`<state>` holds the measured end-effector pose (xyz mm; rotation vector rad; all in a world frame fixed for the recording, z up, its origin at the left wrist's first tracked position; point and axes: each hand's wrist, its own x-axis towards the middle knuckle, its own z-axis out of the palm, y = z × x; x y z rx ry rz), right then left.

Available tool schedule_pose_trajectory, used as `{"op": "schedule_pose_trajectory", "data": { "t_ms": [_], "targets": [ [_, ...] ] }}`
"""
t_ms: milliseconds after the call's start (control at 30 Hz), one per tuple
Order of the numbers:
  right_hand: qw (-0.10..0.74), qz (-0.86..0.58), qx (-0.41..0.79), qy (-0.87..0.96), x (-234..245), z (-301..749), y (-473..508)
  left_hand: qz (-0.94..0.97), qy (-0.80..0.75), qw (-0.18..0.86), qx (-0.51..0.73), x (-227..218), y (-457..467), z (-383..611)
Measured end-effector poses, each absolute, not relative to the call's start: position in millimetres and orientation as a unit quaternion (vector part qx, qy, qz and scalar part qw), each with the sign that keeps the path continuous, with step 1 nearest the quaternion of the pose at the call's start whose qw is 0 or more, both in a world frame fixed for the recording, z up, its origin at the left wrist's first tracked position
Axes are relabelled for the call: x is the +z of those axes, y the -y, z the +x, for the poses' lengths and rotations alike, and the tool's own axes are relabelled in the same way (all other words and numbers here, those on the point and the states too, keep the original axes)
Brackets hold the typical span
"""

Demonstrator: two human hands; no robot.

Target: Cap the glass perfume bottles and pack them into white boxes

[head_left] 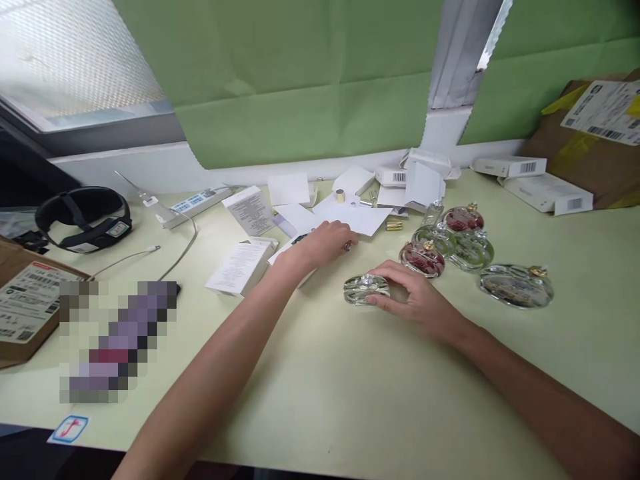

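Note:
My right hand [417, 297] grips a clear oval glass perfume bottle [363, 293] by its right side, and the bottle rests on the table. Its neck is bare, with a small clear and metallic top. Farther forward, my left hand [330, 243] is closed with its fingers curled down; a small dark shiny spot shows at the fingertips, too little to name. White cards [353, 215] lie just beyond that hand. To the right of my right hand stand several glass bottles, among them a red one [421, 259], a green one [470, 250] and a clear one [516, 287].
White boxes [240, 267] stand left of my left forearm, and more [547, 190] lie at the back right. A gold cap [394, 226] sits near the bottles. A power strip [195, 205], a black headset [83, 219] and cardboard cartons [30, 307] are around the edges.

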<state>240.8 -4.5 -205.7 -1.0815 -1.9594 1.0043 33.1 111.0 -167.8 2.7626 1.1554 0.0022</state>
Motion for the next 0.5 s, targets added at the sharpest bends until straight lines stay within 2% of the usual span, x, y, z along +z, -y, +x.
{"op": "schedule_pose_trajectory", "data": {
  "t_ms": [500],
  "targets": [
    [0.34, -0.412, 0.398, 0.746, -207.8, 242.2, 1.8, 0.929, -0.363, 0.074, -0.015, -168.6, -116.3, 30.1]
  ]
}}
